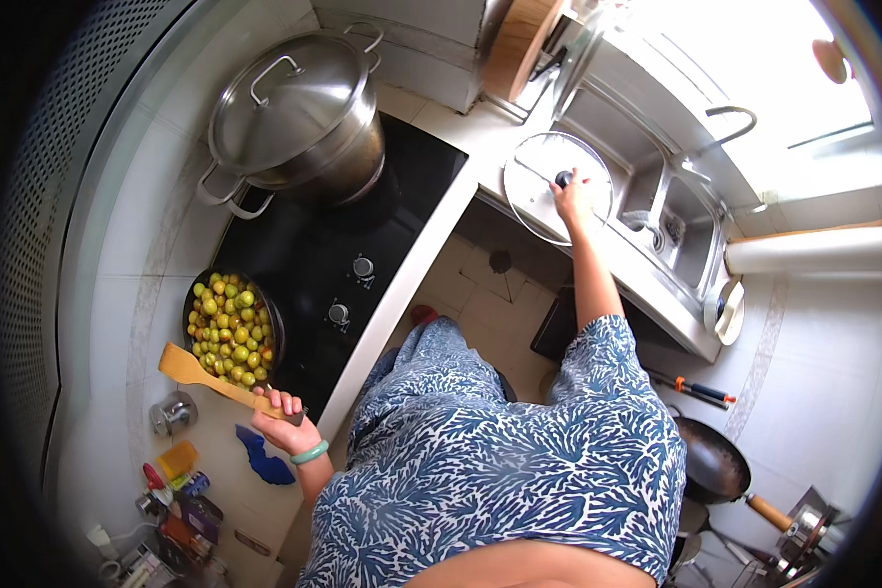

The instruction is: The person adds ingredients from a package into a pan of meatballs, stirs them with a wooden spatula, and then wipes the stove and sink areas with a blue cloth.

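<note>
My left hand [287,422], with a pale green bangle at the wrist, grips a wooden spatula [191,367]. Its flat blade points away, beside the near rim of a dark pan [278,331]. Many small round yellow-green fruits [231,323] fill that pan on the black cooktop [316,257]. On the other side, my right hand [575,202] has its fingers on the dark knob of a clear glass lid [540,158]. The lid is at the counter edge by the sink; whether it rests there or is held just above cannot be told.
A large lidded steel stockpot [301,132] stands at the cooktop's back. Beyond the lid is a double steel sink [676,213] with a faucet [735,121]. A blue cloth-like item [264,456] and several jars lie at left. A wok [713,459] hangs at right.
</note>
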`<state>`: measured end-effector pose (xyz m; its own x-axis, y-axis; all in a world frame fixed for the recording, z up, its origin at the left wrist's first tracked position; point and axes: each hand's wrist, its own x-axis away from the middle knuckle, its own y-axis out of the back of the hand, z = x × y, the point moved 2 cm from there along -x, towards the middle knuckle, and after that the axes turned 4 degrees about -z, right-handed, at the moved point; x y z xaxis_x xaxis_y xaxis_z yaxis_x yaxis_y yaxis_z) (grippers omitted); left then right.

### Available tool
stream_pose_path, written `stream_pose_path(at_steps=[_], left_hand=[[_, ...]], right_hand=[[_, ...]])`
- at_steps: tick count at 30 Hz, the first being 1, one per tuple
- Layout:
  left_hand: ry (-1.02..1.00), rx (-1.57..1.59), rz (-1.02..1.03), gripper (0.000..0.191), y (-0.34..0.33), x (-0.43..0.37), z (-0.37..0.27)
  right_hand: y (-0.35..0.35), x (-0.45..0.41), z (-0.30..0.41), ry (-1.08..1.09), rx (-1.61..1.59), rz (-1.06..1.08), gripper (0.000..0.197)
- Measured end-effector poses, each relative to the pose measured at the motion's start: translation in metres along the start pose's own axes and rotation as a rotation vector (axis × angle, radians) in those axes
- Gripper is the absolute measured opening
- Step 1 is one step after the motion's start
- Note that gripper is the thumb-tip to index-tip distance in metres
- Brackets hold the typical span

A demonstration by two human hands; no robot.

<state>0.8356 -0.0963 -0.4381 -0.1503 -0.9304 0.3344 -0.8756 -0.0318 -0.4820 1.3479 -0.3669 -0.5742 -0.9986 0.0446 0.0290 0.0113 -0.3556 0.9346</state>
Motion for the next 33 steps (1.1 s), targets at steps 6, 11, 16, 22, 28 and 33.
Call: stream_pose_path(at_steps=[6,11,16,22,28,33], left_hand=[[-0.125,0.011,-0.132,0.038,0.072,-0.016,0.017],[-0.095,0.061,-0.219,0.035,0.073,-0.017,0.011],[-0.099,0.058,-0.266,0.029,0.075,-0.016,0.003],[-0.052,0.033,-0.277,0.028,0.078,-0.012,0.001],[0.041,0.024,-0.223,0.035,0.083,0.011,0.0],[0.036,0.072,-0.257,0.037,0.101,0.032,-0.019]], right_hand=[[-0.025,-0.031,-0.004,0.384,0.056,0.005,0.052],[-0.013,-0.05,-0.024,0.393,0.127,-0.046,0.048],[0.02,0.018,-0.001,0.571,0.121,0.014,0.041],[0.035,0.113,0.068,0.744,-0.066,0.358,0.039],[0.047,0.224,0.187,1.097,-0.295,0.477,0.035],[0.052,0.305,0.301,1.422,-0.499,0.442,0.034]])
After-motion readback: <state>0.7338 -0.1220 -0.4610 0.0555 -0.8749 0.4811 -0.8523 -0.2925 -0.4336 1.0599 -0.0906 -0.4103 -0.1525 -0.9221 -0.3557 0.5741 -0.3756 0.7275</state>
